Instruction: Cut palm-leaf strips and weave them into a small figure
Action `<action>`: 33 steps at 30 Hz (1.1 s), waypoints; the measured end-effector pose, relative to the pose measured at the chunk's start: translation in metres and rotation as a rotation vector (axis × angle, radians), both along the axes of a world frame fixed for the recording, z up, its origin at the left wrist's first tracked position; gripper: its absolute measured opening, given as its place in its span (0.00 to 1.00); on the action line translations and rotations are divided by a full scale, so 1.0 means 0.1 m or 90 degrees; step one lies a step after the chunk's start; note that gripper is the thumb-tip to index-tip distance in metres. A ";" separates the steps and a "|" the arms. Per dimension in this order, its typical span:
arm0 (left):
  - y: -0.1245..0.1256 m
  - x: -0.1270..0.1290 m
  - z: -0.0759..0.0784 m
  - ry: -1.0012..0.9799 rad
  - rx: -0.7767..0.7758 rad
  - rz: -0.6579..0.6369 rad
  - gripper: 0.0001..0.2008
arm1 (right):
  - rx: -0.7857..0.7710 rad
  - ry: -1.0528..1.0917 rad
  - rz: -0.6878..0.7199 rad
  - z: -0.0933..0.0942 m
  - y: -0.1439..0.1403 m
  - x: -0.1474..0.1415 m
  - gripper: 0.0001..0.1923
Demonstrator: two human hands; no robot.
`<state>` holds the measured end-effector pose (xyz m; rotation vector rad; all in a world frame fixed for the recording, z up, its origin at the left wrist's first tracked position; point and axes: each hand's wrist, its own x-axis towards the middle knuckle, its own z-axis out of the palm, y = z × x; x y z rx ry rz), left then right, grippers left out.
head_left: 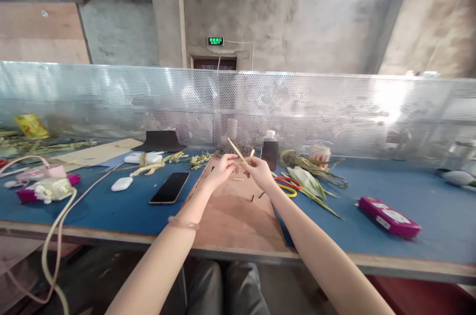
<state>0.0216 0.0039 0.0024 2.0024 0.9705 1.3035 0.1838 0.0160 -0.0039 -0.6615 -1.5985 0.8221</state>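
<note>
Both my hands are raised over the brown board. My right hand (258,171) is closed with its fingertips pinching a thin pale plant strip (235,147), which slants up to the left. My left hand (222,170) meets the strip from the other side, its fingers bent around it at the fingertips; the exact grip is small and partly hidden. A short pale piece (252,153) sticks up by my right fingers. Below the hands, another short pale piece (238,179) lies on the wooden board (241,220), with small dark bits (253,198) nearer me.
Right of the board lie scissors (288,186), green leaves (307,182), a dark bottle (269,151) and a magenta pack (389,218). Leftward are a phone (170,188), a white earphone case (122,184) and cables (55,235). A perforated metal screen (167,101) stands behind.
</note>
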 end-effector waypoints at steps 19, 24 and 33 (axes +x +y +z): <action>-0.07 0.02 0.06 0.003 -0.060 0.054 0.16 | 0.005 -0.032 0.066 -0.01 0.09 0.00 0.06; -0.09 0.05 0.06 -0.013 -0.049 0.008 0.14 | 0.051 -0.094 -0.007 -0.04 0.07 0.00 0.06; -0.05 0.03 0.02 -0.042 -0.108 -0.017 0.10 | 0.130 -0.199 -0.063 -0.04 0.04 0.01 0.05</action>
